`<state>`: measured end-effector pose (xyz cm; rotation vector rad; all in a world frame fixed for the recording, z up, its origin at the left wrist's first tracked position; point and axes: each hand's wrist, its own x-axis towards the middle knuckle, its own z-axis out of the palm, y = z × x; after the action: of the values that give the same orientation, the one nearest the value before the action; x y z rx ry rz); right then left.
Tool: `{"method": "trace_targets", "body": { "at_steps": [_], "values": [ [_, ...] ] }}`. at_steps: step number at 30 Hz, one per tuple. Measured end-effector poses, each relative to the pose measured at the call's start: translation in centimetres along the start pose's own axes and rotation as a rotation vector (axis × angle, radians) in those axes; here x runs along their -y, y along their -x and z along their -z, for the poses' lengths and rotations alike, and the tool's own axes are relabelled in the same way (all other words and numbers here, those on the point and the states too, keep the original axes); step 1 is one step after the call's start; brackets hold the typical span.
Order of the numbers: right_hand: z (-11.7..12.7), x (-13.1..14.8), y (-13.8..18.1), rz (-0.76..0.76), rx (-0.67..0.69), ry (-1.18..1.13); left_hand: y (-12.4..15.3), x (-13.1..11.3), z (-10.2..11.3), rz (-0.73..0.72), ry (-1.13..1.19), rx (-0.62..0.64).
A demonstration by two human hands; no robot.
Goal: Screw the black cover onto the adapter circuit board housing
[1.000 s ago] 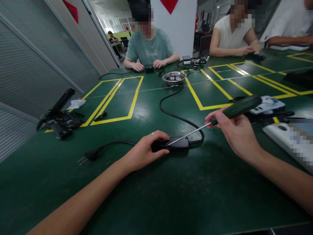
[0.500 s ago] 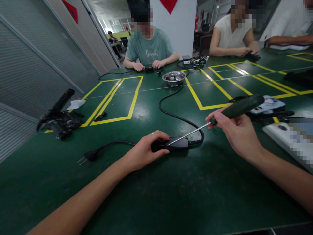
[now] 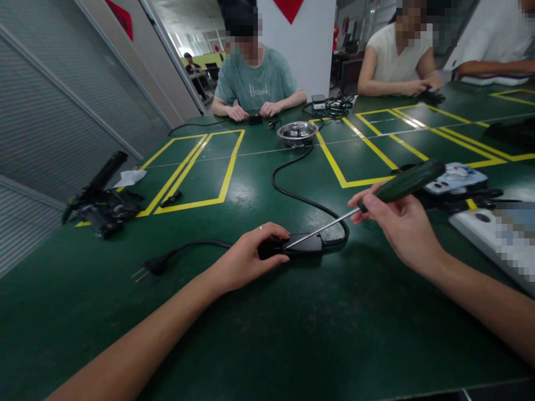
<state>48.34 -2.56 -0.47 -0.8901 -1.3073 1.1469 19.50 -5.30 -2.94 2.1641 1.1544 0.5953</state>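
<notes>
A black power adapter [image 3: 303,245] lies flat on the green table [image 3: 267,334], with a black cable [image 3: 292,192] running from it towards the far side. My left hand [image 3: 251,255] is closed over the adapter's left end and presses it down. My right hand [image 3: 397,223] grips the dark green handle of a screwdriver [image 3: 407,181]. Its thin metal shaft slants down to the left, and the tip rests on the adapter's top close to my left fingers. A second cable ends in a two-pin plug [image 3: 152,266] at the left.
A metal bowl [image 3: 297,132] stands mid-table by yellow tape boxes. Black tool parts [image 3: 100,203] lie at the left edge. A phone [image 3: 453,179] and a white device [image 3: 493,234] lie at the right. Two seated people handle small parts at the far side.
The screwdriver's handle has shifted slightly left and lower in my right hand. The tip stays on the adapter, and my left hand has not moved.
</notes>
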Motion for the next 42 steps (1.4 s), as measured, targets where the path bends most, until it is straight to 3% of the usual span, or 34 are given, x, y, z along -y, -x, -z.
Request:
{"method": "trace_targets", "body": {
  "at_steps": [8, 16, 19, 23, 27, 32, 36, 39, 42],
  "values": [
    [1.5, 1.1, -1.0, -0.186, 0.189, -0.272, -0.1, 0.1, 0.0, 0.006, -0.007, 0.01],
    [3.8, 1.1, -3.6, -0.182, -0.079, -0.103, 0.1, 0.1, -0.2, -0.034, -0.065, 0.002],
    [4.7, -0.2, -4.2, -0.142, -0.106, 0.165, 0.2, -0.3, -0.7, -0.052, -0.129, -0.017],
    [5.4, -1.8, -4.5, -0.06, -0.043, 0.782, 0.1, -1.1, -1.6, -0.088, -0.229, -0.043],
    [4.9, -3.2, -4.5, -0.085, 0.037, 1.319, -0.4, -1.9, -2.2, -0.122, -0.289, -0.038],
    [3.8, -4.3, -4.5, -0.112, 0.109, 1.588, -0.7, -2.1, -2.2, -0.119, -0.365, 0.017],
    [4.0, -4.4, -4.3, -0.085, 0.108, 1.618, -0.1, -1.2, -0.2, -0.117, -0.437, -0.002],
    [4.3, -4.5, -4.2, -0.066, 0.102, 1.62, 0.7, 0.5, 3.4, -0.035, -0.472, -0.067],
    [4.5, -4.5, -4.1, -0.048, 0.104, 1.622, 1.6, 3.1, 7.5, 0.157, -0.531, -0.193]
  ]
}}
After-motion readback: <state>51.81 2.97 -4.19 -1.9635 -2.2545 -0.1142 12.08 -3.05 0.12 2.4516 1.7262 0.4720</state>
